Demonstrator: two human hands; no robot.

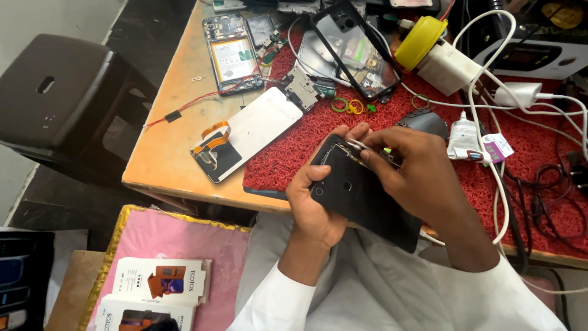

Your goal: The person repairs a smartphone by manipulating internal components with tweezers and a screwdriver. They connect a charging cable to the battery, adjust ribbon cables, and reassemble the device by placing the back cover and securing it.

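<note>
Black phone point(361, 199): cradled in left hand point(312, 205); right hand point(416, 175) pinches tweezers point(362, 147) at its top edge, tips hidden.

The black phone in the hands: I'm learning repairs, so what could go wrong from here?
The tweezers in the right hand could slip and scratch or nick parts inside the black phone. The left hand holds it over the lap, off the red mat, so anything loosened might drop out of sight.
</note>
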